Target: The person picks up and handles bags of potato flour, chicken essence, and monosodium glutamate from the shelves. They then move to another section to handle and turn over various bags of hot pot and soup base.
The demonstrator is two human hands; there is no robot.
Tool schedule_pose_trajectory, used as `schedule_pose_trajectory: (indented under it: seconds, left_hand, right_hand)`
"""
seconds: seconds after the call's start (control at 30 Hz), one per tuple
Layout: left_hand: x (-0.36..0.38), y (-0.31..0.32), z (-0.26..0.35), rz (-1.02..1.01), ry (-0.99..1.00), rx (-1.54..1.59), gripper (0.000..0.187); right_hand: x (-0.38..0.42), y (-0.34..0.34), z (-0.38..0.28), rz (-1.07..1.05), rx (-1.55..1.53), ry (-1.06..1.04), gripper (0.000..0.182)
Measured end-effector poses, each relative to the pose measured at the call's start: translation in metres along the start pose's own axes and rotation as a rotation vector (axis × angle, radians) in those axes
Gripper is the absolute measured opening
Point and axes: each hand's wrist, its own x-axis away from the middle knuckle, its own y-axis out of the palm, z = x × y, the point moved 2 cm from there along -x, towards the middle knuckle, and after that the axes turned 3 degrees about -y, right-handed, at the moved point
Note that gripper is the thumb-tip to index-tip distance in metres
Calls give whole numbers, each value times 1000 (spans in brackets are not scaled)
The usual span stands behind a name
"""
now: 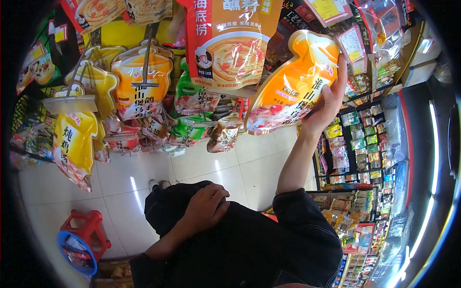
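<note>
My right hand [326, 108] grips the right edge of an orange, vase-shaped soup seasoning pouch [300, 79], with the thumb across its printed front. The pouch is tilted, in front of the hanging goods at the upper right. Just left of it is a large red and brown sauce packet [230, 45]. My left hand [206, 209] rests against my dark clothing, fingers loosely bent and apart from the thumb, holding nothing visible. A similar orange pouch [142, 81] hangs from a metal hook at the left, near a yellow pouch [76, 139].
Green pouches [192, 96] and other packets hang along the rack, with hooks jutting out. Price tags [353, 45] hang at upper right. A red stool [93, 230] and a blue basket [62, 240] stand on the tiled floor. Stocked shelves [348, 139] line the right side.
</note>
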Motion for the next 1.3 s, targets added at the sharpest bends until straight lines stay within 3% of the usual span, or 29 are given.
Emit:
schedule_pose_trajectory:
  seconds: [0.47, 0.6, 0.93, 1.03, 1.23, 1.3]
  left_hand:
    - [4, 2, -8, 51, -44, -7, 19]
    - [5, -1, -7, 51, -65, 4, 19]
    - [5, -6, -2, 94, -75, 16, 18]
    - [2, -8, -6, 125, -149, 39, 18]
    - [-4, -54, -50, 541, -373, 148, 6]
    - [-9, -80, -74, 717, -408, 433, 10]
  right_hand:
    - [-13, 11, -8, -34, 175, 77, 61]
    - [-28, 8, -1, -168, 784, -141, 48]
    - [-27, 46, 19, 36, 947, -109, 45]
    - [-21, 49, 20, 130, 1191, -157, 49]
    - [6, 31, 7, 152, 1075, -156, 54]
    - [34, 28, -9, 132, 915, -153, 52]
